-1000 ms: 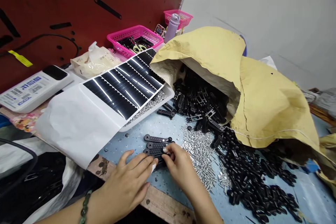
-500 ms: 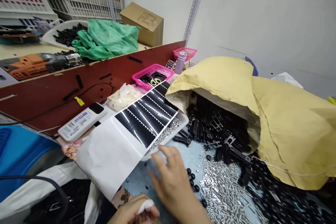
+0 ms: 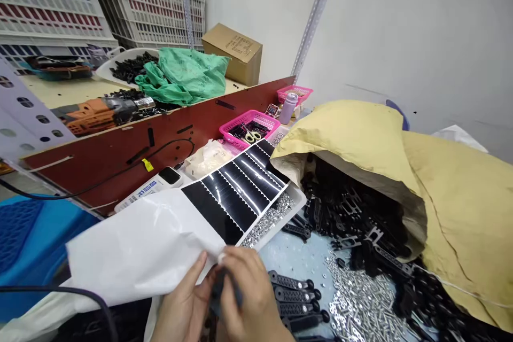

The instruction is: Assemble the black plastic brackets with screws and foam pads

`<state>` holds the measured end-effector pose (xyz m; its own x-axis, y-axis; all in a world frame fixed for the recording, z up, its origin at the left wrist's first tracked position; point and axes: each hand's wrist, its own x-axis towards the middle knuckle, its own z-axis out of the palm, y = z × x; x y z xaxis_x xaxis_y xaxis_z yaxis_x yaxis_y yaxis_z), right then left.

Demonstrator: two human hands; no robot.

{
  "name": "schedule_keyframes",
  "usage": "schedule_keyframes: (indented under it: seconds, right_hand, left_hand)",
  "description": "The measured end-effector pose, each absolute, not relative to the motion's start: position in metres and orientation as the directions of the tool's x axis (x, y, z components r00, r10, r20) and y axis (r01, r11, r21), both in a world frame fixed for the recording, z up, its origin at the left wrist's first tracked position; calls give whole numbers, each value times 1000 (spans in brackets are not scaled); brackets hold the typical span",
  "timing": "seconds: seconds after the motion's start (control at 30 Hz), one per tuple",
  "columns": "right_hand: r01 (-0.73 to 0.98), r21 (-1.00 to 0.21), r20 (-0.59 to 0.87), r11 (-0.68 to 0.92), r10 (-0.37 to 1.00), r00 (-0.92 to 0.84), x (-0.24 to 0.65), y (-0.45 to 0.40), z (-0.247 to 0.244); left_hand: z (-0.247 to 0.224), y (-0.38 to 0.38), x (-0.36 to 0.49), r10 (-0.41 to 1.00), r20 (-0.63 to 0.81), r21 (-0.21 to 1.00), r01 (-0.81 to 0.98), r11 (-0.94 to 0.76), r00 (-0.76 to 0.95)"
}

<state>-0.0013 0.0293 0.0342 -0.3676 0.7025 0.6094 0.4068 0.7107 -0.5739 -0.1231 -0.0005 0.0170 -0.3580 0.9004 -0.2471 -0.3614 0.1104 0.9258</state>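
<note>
Pinching white backing sheet [image 3: 140,251], left hand [image 3: 180,302], right hand [image 3: 248,294], both nearly closed

Your left hand [image 3: 180,304] and right hand [image 3: 252,294] both run off the bottom edge, and your fingers hide most of the dark piece [image 3: 218,291] between them. That piece is blurred too, so you can't make out its shape. The yellow paper sack [image 3: 460,208] covers part of the black pile [image 3: 352,224], and the pieces of silver hardware [image 3: 360,310] are too small to tell apart
</note>
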Motion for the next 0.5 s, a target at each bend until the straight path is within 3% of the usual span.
schedule_keyframes:
  seconds: [0.07,0.17,0.5]
  right_hand:
    - [488,-640,556,593,796,-239,-1,37,35]
    - [582,-645,471,495,857,-208,-6,51,37]
    - [521,-783,354,340,932,-77,-15,67,28]
  left_hand:
    - [27,7,-116,824,-437,729,-678,91,-360]
    - [32,15,-113,832,-464,605,-795,49,-303]
    - [31,26,-114,860,-447,567,-822,58,-248]
